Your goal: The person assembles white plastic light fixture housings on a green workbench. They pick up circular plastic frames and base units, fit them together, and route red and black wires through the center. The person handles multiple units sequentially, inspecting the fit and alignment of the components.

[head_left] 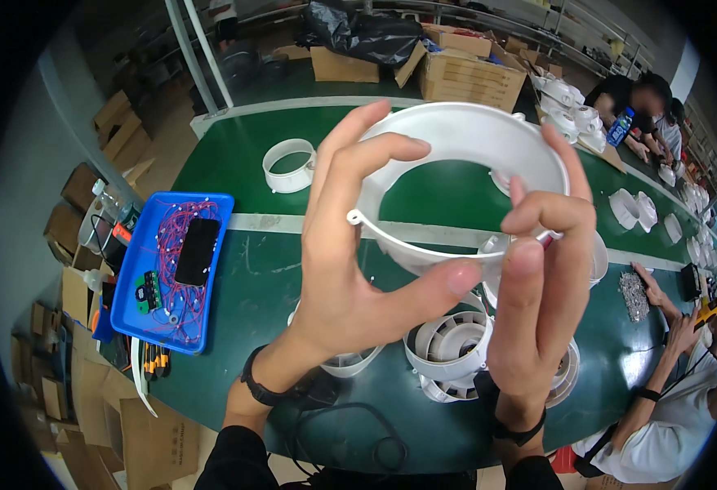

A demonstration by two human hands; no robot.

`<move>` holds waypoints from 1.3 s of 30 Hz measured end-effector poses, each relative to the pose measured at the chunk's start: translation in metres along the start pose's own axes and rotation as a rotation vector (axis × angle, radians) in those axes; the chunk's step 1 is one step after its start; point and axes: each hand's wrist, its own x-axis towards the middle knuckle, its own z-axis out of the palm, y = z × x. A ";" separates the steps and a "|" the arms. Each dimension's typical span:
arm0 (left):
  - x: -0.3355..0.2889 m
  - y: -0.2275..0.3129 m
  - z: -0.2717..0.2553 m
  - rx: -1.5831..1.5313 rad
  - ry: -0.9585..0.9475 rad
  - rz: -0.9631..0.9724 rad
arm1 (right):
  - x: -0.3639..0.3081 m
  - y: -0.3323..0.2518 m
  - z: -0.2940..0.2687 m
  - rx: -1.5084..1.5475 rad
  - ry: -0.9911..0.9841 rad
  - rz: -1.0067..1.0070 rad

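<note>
A white plastic ring-shaped housing [469,121] with small screw lugs is held up in front of me, above the green table. My left hand [334,265] grips its left side, with fingers reaching over the rim and the thumb along the near edge. My right hand [542,286] closes on the right side, with bent fingers against the near right rim. A small red bit shows by the right fingers; I cannot make out what it is. Below my hands stand several white fan units with vanes [450,339], partly hidden by them.
A blue tray [220,269] holds red wires, a black phone [198,253] and a green circuit board [148,292]. Another white ring [289,167] stands farther back. A black cable [391,416] lies near me. At right, a person [661,433] holds a yellow tool [708,313].
</note>
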 end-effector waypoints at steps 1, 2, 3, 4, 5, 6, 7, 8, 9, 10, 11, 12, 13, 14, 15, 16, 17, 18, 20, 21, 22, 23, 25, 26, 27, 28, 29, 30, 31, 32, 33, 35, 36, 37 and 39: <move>0.000 0.002 0.002 -0.043 0.005 -0.033 | 0.000 -0.001 -0.002 0.003 0.005 -0.008; 0.000 0.003 0.002 -0.058 -0.011 -0.028 | 0.000 -0.001 -0.002 0.008 0.020 -0.008; 0.000 0.003 0.003 -0.077 -0.028 -0.023 | -0.001 -0.002 -0.002 0.007 0.036 -0.007; 0.001 0.003 0.004 -0.094 -0.044 -0.018 | -0.001 -0.002 -0.002 0.008 0.052 -0.006; 0.002 0.002 -0.001 -0.081 -0.087 0.019 | -0.001 -0.002 -0.003 -0.011 0.063 -0.017; 0.005 0.002 -0.001 -0.092 -0.101 0.042 | 0.000 -0.002 -0.004 -0.018 0.066 -0.026; 0.008 0.001 -0.002 -0.104 -0.114 0.064 | 0.001 -0.002 -0.006 -0.024 0.067 -0.035; 0.010 0.001 -0.003 -0.115 -0.127 0.085 | 0.002 -0.003 -0.007 -0.030 0.068 -0.044; 0.012 -0.001 -0.010 -0.136 -0.155 0.095 | 0.002 -0.003 -0.006 -0.017 0.068 -0.054; 0.013 0.000 -0.011 -0.142 -0.160 0.083 | 0.002 -0.003 -0.006 -0.022 0.060 -0.071; 0.014 0.002 -0.013 -0.149 -0.164 0.073 | 0.003 -0.002 -0.005 -0.027 0.053 -0.089; 0.014 0.004 -0.015 -0.156 -0.169 0.062 | 0.003 0.000 -0.005 -0.050 0.037 -0.115; 0.015 0.004 -0.018 -0.154 -0.185 0.048 | 0.003 0.000 -0.005 -0.059 0.026 -0.119; 0.015 0.004 -0.019 -0.142 -0.202 0.042 | 0.002 0.001 -0.005 -0.069 0.016 -0.122; 0.015 0.005 -0.021 -0.130 -0.215 0.037 | 0.002 -0.001 -0.006 -0.067 0.009 -0.106; 0.016 0.005 -0.022 -0.106 -0.228 0.040 | 0.002 -0.001 -0.006 -0.068 0.004 -0.107; 0.016 0.005 -0.023 -0.093 -0.240 0.046 | 0.002 -0.001 -0.006 -0.070 -0.001 -0.108; 0.016 0.005 -0.023 -0.081 -0.254 0.054 | 0.003 0.000 -0.007 -0.077 -0.001 -0.124; 0.016 0.003 -0.021 -0.093 -0.275 0.062 | 0.002 0.000 -0.006 -0.073 0.034 -0.129; 0.015 0.002 -0.021 -0.102 -0.283 0.056 | 0.001 -0.002 0.001 -0.054 0.068 -0.119; 0.014 0.002 -0.020 -0.126 -0.285 0.036 | 0.000 -0.003 0.004 -0.047 0.091 -0.121; 0.013 0.001 -0.021 -0.130 -0.289 0.042 | 0.000 -0.003 0.008 -0.040 0.115 -0.123; 0.013 -0.001 -0.023 -0.116 -0.296 0.081 | 0.000 -0.003 0.010 -0.036 0.132 -0.138; 0.014 -0.002 -0.025 -0.107 -0.293 0.097 | -0.001 -0.003 0.010 -0.024 0.137 -0.135; 0.016 -0.002 -0.025 -0.106 -0.289 0.119 | 0.000 -0.002 0.007 -0.009 0.135 -0.119; 0.018 -0.002 -0.026 -0.115 -0.278 0.124 | 0.001 -0.003 0.006 -0.001 0.133 -0.109; 0.019 -0.001 -0.025 -0.117 -0.271 0.121 | 0.002 -0.003 0.005 0.007 0.130 -0.099; 0.019 0.000 -0.025 -0.116 -0.264 0.114 | 0.001 -0.002 0.006 0.011 0.125 -0.094; 0.018 0.002 -0.024 -0.108 -0.262 0.098 | 0.000 -0.003 0.007 -0.002 0.118 -0.094; 0.017 0.003 -0.024 -0.101 -0.260 0.083 | -0.001 -0.003 0.007 -0.016 0.112 -0.094; 0.016 0.003 -0.025 -0.094 -0.269 0.090 | -0.003 -0.004 0.008 -0.037 0.103 -0.099; 0.014 0.002 -0.028 -0.077 -0.288 0.102 | -0.003 -0.003 0.009 -0.046 0.057 -0.101; 0.014 0.001 -0.028 -0.101 -0.231 0.113 | 0.000 -0.004 0.003 -0.047 0.022 -0.100; 0.014 0.000 -0.028 -0.124 -0.174 0.123 | 0.000 -0.004 0.001 -0.041 0.012 -0.083; 0.015 0.001 -0.024 -0.135 -0.061 0.096 | 0.000 -0.003 -0.003 -0.027 0.017 -0.035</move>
